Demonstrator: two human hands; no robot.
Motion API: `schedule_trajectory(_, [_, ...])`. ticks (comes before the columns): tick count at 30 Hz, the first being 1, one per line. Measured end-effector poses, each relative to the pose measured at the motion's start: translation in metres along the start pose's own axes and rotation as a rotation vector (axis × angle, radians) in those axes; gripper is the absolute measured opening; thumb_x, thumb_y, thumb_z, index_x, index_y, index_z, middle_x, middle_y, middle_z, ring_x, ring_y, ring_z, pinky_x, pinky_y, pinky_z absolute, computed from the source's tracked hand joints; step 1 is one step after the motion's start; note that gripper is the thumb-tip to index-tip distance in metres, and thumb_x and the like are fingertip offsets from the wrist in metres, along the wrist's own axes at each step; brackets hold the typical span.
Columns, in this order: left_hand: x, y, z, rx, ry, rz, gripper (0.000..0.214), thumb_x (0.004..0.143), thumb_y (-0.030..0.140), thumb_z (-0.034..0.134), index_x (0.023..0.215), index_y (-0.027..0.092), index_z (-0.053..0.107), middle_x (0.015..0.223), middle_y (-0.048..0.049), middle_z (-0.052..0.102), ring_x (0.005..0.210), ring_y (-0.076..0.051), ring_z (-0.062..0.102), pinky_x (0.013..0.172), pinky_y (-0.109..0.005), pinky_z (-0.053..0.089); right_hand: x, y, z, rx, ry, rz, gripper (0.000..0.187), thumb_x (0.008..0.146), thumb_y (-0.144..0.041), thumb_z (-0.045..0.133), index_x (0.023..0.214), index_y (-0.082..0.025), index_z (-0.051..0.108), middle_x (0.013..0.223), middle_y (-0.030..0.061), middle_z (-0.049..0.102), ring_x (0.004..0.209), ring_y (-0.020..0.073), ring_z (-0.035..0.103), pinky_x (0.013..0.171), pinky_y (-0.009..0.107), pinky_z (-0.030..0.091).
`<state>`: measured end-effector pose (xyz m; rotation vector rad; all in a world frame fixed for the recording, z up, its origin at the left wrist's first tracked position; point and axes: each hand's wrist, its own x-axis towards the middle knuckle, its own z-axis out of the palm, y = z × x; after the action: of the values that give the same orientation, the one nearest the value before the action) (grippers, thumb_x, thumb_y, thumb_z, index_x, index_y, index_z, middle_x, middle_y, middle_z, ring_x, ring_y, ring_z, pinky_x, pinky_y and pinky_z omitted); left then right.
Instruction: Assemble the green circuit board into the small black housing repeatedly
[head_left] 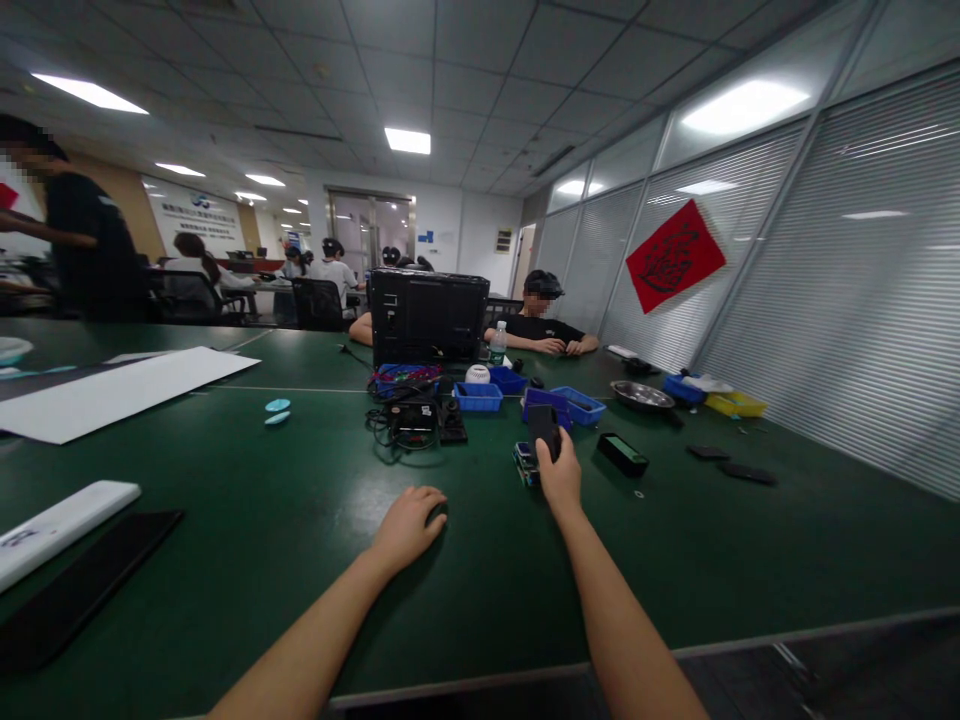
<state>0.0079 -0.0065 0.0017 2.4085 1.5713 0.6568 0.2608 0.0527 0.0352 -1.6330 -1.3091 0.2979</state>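
My right hand (559,472) is closed around a dark, flat, phone-like slab (543,430) and holds it upright above the table. Just behind and left of that hand sits a small stack of phone-like devices (525,464), partly covered by it. Low over the green table (300,600), my left hand (409,525) has its fingers curled around a small dark thing (436,513), mostly hidden in the palm. A black open box with a greenish inside (622,454) lies to the right of my right hand.
Blue bins (478,398), tangled cables (397,430), a white ball (478,374) and a black monitor-like casing (430,318) stand ahead. A metal bowl (641,396) and yellow tray (736,404) are right. A white bar (67,530) and black strip (90,580) lie left. A person (540,330) sits opposite.
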Motion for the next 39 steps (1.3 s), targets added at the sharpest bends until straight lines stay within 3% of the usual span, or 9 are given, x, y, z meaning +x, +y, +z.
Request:
schedule_trajectory(3, [0.000,-0.001,0.000,-0.002,0.005,0.008,0.029,0.081,0.028,0.046,0.106,0.025,0.059,0.112,-0.0009,0.059,0.103,-0.017,0.050,0.096,-0.031,0.031,-0.004,0.001,0.018,0.504,-0.222,0.177,0.043,0.082,-0.046,0.037,0.114,-0.016,0.042,0.094,0.0111,0.059,0.071,0.0206,0.061,0.050,0.028,0.046])
schedule_trajectory(6, [0.000,-0.001,0.000,-0.006,-0.003,0.001,0.029,0.081,0.028,0.046,0.106,0.025,0.059,0.112,-0.0014,0.058,0.103,-0.017,0.049,0.095,-0.030,0.033,-0.009,0.000,0.032,0.813,-0.453,0.416,0.028,0.085,-0.038,0.036,0.101,-0.017,0.045,0.076,0.0070,0.060,0.052,0.0148,0.057,0.038,0.021,0.038])
schedule_trajectory(10, [0.001,0.000,0.000,-0.006,-0.005,0.001,0.029,0.081,0.028,0.046,0.106,0.024,0.059,0.112,-0.0021,0.058,0.103,-0.018,0.049,0.093,-0.030,0.034,-0.012,0.001,0.035,0.889,-0.746,0.716,0.033,0.088,-0.038,0.027,0.099,-0.013,0.046,0.074,0.0114,0.063,0.047,0.0125,0.056,0.033,0.017,0.034])
schedule_trajectory(13, [0.001,-0.001,0.000,0.008,0.006,0.017,0.028,0.081,0.028,0.047,0.105,0.025,0.059,0.111,-0.0016,0.059,0.102,-0.017,0.050,0.093,-0.030,0.034,-0.011,0.004,0.034,0.892,-0.828,0.818,0.037,0.089,-0.040,0.025,0.104,-0.012,0.045,0.077,0.0133,0.064,0.047,0.0123,0.057,0.032,0.016,0.036])
schedule_trajectory(18, [0.001,-0.005,0.003,0.001,0.021,0.039,0.028,0.081,0.028,0.046,0.105,0.024,0.059,0.111,-0.0017,0.059,0.101,-0.017,0.050,0.092,-0.030,0.034,-0.008,0.011,0.036,0.952,-0.871,0.822,0.040,0.089,-0.040,0.024,0.108,-0.011,0.043,0.080,0.0150,0.065,0.054,0.0148,0.062,0.033,0.017,0.042])
schedule_trajectory(23, [0.001,-0.009,0.008,-0.030,0.034,0.060,0.029,0.080,0.028,0.047,0.105,0.022,0.059,0.110,-0.0037,0.059,0.101,-0.018,0.050,0.093,-0.033,0.032,-0.006,0.013,0.035,0.833,-0.976,0.847,0.051,0.089,-0.047,0.018,0.109,-0.006,0.042,0.077,0.0189,0.066,0.054,0.0181,0.064,0.032,0.020,0.045])
schedule_trajectory(29, [0.001,-0.010,0.008,-0.036,0.041,0.061,0.028,0.081,0.029,0.046,0.105,0.022,0.059,0.110,-0.0032,0.059,0.100,-0.018,0.050,0.093,-0.033,0.032,-0.008,0.013,0.031,0.715,-1.076,0.665,0.066,0.082,-0.065,0.017,0.107,-0.010,0.043,0.079,0.0172,0.067,0.053,0.0174,0.065,0.033,0.019,0.046])
schedule_trajectory(35, [0.001,-0.008,0.008,-0.035,0.032,0.054,0.029,0.080,0.028,0.047,0.105,0.022,0.060,0.110,-0.0039,0.058,0.100,-0.019,0.049,0.092,-0.032,0.032,-0.013,0.011,0.028,0.343,-0.948,0.456,0.059,0.080,-0.065,0.032,0.108,-0.013,0.041,0.060,0.0094,0.066,0.044,0.0172,0.062,0.032,0.021,0.045])
schedule_trajectory(39, [0.005,-0.008,0.008,-0.009,0.001,0.005,0.031,0.076,0.031,0.051,0.104,0.025,0.060,0.111,-0.0038,0.056,0.098,-0.020,0.050,0.088,-0.031,0.036,-0.014,0.010,0.027,0.165,-0.894,0.405,0.060,0.083,-0.062,0.026,0.113,-0.011,0.040,0.050,0.0066,0.062,0.040,0.0158,0.059,0.033,0.020,0.044])
